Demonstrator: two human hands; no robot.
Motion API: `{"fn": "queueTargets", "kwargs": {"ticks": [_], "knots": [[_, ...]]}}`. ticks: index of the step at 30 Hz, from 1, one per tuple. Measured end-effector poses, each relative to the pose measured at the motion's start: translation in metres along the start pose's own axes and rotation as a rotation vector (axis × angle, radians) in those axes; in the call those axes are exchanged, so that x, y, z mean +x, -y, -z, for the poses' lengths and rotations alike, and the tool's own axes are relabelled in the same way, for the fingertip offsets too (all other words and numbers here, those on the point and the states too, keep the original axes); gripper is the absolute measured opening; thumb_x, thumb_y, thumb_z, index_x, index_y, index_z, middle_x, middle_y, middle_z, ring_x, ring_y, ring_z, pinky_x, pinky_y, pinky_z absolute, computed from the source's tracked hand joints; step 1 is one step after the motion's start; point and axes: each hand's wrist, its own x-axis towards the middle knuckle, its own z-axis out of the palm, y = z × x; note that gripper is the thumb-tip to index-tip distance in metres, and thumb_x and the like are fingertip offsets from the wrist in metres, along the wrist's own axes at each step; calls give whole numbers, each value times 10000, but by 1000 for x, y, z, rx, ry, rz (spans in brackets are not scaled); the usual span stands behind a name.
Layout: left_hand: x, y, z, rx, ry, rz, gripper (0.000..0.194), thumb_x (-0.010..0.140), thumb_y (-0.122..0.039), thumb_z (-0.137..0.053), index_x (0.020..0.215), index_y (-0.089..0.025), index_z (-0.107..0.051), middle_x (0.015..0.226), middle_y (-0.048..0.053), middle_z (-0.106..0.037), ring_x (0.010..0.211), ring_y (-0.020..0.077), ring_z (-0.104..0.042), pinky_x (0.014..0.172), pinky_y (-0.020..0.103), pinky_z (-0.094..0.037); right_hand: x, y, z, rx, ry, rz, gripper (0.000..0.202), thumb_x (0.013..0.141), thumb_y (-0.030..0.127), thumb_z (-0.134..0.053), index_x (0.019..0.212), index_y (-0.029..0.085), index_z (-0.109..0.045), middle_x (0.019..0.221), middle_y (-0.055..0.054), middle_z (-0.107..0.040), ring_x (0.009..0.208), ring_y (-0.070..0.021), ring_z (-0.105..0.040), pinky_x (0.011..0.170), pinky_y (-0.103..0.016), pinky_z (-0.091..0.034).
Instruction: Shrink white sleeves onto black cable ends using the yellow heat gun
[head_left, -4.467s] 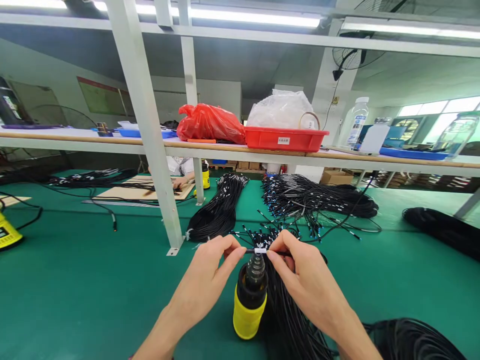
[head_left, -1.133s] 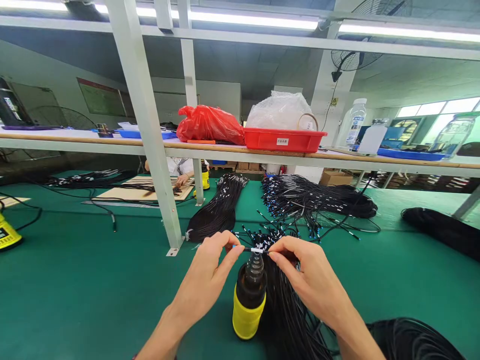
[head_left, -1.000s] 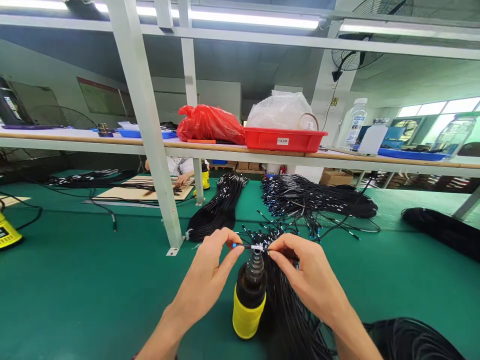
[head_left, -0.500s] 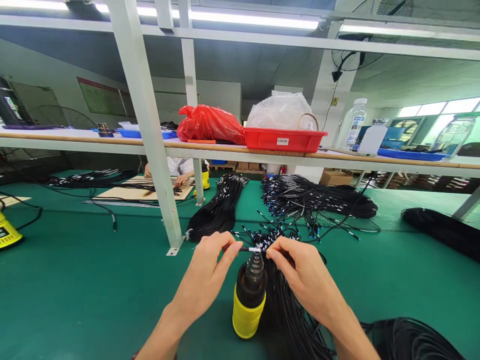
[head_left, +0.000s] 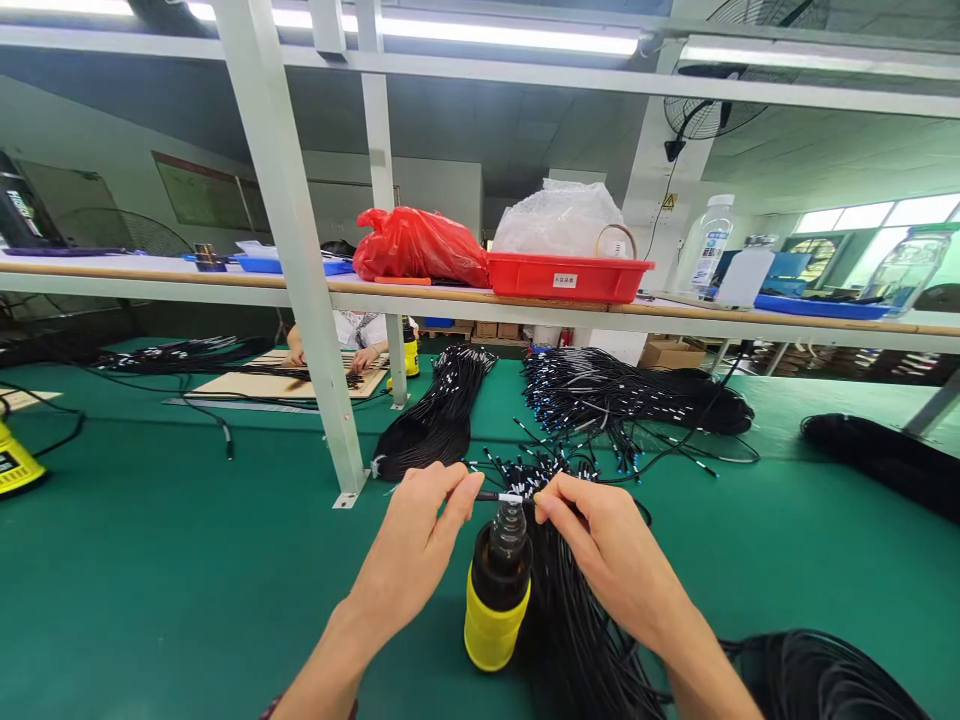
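Note:
A thin black cable [head_left: 489, 496] with a white sleeve [head_left: 511, 498] is stretched level between my two hands. My left hand [head_left: 420, 550] pinches its left end between thumb and forefinger. On the other side, my right hand [head_left: 607, 550] pinches the cable just right of the sleeve. Directly beneath stands a yellow and black heat gun [head_left: 495, 610], upright, its coiled metal nozzle right under the white sleeve. A thick bundle of black cables [head_left: 570, 610] with white and blue tips lies behind and to the right of the gun, partly under my right hand.
More cable bundles [head_left: 630, 390] lie farther back on the green table [head_left: 187, 560]. A white shelf post [head_left: 307, 240] rises left of my hands. Above, the shelf holds a red tray [head_left: 570, 280] and a red bag [head_left: 420, 248]. A co-worker's hands [head_left: 365, 358] are across the table.
Both hands keep their pinch on the cable over the nozzle. My left fingers have shifted very slightly left; otherwise the view has barely moved.

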Motion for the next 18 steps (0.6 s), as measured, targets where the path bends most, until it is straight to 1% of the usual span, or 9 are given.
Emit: {"fn": "queueTargets", "kwargs": {"ticks": [2,5,7,9,11,13,15,16,18], "knots": [[0,-1,1,-26,1,-2,372,998,-426,-324,709,-221,-439,705,-39,-512,713,169,-462,766,328,-339,0,-2,1,23,-19,5,290,979,296,-433,727,206,-544,659,40,-561,601,-132,-449,577,-258,-311],[-1,-2,2,-70,3,-10,237,980,-390,-394,847,-233,-512,874,-17,-586,859,187,-504,821,336,-362,1,-4,2,86,-39,5,224,955,268,-479,751,210,-553,697,41,-584,631,-132,-479,591,-245,-343],[-2,-2,2,-78,5,-10,174,969,-361,-422,905,-240,-530,936,-6,-598,922,197,-507,834,337,-380,1,-5,3,111,-45,7,196,942,249,-497,759,212,-557,716,38,-600,653,-134,-501,604,-242,-359],[-2,-1,2,-74,10,-11,156,968,-347,-425,929,-243,-535,956,-3,-600,936,199,-508,821,330,-392,0,-4,3,101,-45,7,188,937,242,-505,759,211,-559,721,36,-608,660,-137,-509,607,-245,-359],[-1,-1,2,-53,15,-22,197,981,-355,-395,896,-237,-528,917,-8,-595,894,191,-510,799,323,-387,-1,-4,4,59,-37,0,220,949,265,-493,748,209,-562,701,33,-603,640,-139,-496,592,-254,-341],[-1,0,1,-21,12,-31,310,999,-380,-340,780,-223,-493,797,-21,-568,799,178,-497,775,321,-370,-2,-3,5,8,-20,-7,290,972,309,-459,721,206,-563,652,34,-577,596,-137,-459,568,-264,-314],[0,0,1,1,5,-32,406,1009,-399,-297,672,-214,-429,675,-35,-511,707,167,-467,759,323,-354,-2,-3,5,-22,0,-4,350,988,343,-423,696,204,-558,612,37,-544,565,-135,-423,553,-270,-293],[0,-1,1,2,6,-28,424,1010,-404,-294,652,-213,-415,650,-39,-496,688,164,-459,752,323,-349,-2,-3,5,-22,7,-1,362,991,349,-416,690,204,-553,606,39,-534,562,-134,-416,551,-270,-290],[-1,-2,1,-15,4,-19,392,1004,-401,-325,684,-215,-451,690,-37,-526,718,166,-474,761,322,-347,-2,-3,4,8,-4,5,339,987,339,-424,701,205,-545,626,39,-536,579,-134,-425,554,-265,-299]]}}
